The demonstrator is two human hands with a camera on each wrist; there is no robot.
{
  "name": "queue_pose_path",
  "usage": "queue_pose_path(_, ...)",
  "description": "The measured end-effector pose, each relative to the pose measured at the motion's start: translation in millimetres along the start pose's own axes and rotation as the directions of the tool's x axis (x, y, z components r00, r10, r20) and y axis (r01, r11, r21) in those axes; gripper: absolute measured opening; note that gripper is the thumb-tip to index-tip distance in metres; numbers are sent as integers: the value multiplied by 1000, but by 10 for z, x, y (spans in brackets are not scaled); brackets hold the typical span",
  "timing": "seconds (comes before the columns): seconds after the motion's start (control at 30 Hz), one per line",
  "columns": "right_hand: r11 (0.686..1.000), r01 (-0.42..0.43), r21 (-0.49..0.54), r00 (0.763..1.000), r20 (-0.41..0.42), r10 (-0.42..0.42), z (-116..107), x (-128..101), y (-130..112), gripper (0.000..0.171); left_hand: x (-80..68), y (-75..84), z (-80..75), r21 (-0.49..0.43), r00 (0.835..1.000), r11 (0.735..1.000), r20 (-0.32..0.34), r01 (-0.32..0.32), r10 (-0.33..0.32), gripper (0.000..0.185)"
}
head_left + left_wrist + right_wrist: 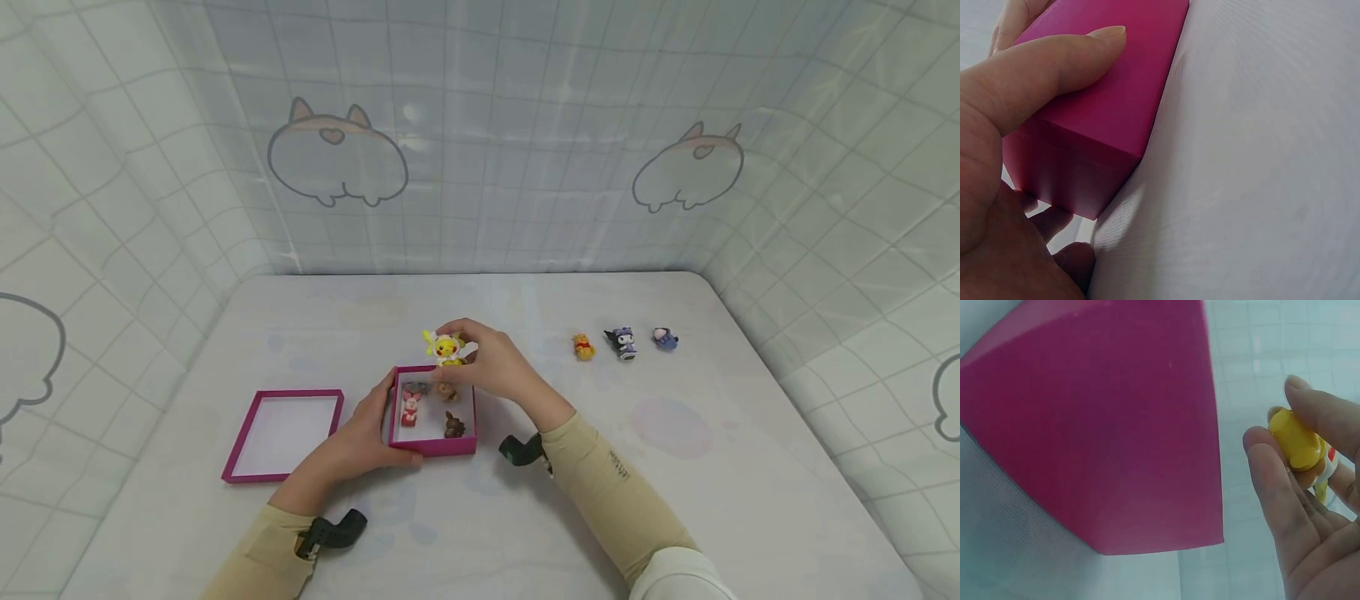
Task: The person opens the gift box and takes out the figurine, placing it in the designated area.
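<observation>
A small magenta box (433, 447) stands open on the table with several tiny figures inside, among them a pink one (409, 409) and a brown one (453, 426). My left hand (367, 433) grips the box at its near left corner, thumb on the front wall (1116, 87). My right hand (487, 362) pinches a yellow figure (447, 348) just above the box's far edge; in the right wrist view the yellow figure (1297, 440) sits between my fingertips beside the box wall (1104, 437).
The box's magenta lid (281, 433) lies open side up to the left. Three more small figures stand in a row at the right: a yellow one (583, 346), a dark purple one (622, 342) and a blue one (664, 337). Patterned fabric walls enclose the table.
</observation>
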State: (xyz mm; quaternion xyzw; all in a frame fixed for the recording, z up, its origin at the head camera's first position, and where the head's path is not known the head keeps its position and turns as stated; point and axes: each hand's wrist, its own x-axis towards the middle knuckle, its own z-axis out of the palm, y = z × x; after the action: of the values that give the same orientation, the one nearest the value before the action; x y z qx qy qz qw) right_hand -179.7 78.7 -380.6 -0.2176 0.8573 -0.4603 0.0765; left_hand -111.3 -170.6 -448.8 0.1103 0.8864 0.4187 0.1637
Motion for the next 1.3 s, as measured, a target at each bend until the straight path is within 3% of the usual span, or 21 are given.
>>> queue_pose_path(0.27, 998, -52, 32, 998, 41, 51, -52, -10, 48, 68, 4, -1, -4, 5, 1000, 1000, 5, 21, -21, 140)
queue_pose_path(0.7, 998, -55, 14, 998, -18, 55, -235, -87, 246, 66, -7, 11, 2, 0, 1000, 1000, -2, 4, -4, 139)
queue_pose_path(1.3, 987, -162, 20, 982, -99, 163, -475, -224, 584, 67, -13, 13, -1, 1, 1000, 1000, -7, -13, 13, 139)
